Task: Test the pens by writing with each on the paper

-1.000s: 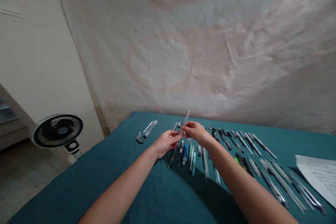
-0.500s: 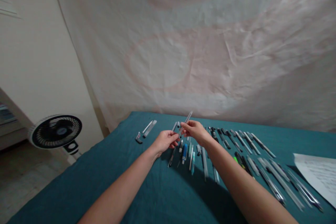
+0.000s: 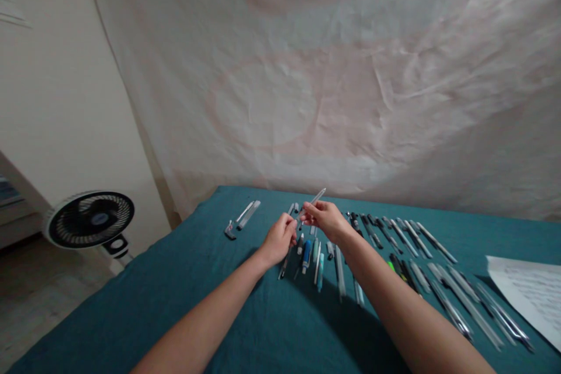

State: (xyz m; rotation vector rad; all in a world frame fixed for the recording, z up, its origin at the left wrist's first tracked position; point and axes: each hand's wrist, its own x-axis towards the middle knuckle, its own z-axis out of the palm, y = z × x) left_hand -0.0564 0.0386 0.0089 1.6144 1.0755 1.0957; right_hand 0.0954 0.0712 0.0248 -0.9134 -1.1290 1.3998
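A clear, slim pen (image 3: 319, 195) is held slantwise above the table, its upper end pointing up and right. My right hand (image 3: 326, 221) pinches it around the middle, thumb and fingers closed. At the pen's lower end my left hand (image 3: 279, 238) is closed too, its fingertips gripping there; the tip itself is hidden by the fingers. Just below both hands lie a blue pen-like item (image 3: 306, 257), a teal pen (image 3: 321, 272) and a thin white pen (image 3: 317, 263). Past my left fingers rests a dark-tipped clear pen (image 3: 285, 263).
Left on the green cloth (image 3: 175, 286) are a clear tube-like pen (image 3: 249, 215) and a small dark piece (image 3: 229, 230). Rows of pens (image 3: 467, 304) spread at right, beside a written paper sheet (image 3: 526, 286). A fan (image 3: 91, 219) stands off the table's left side.
The held pen has tilted further to the right. My left hand has turned a little, its fingers drawn more upright at the pen's lower end.
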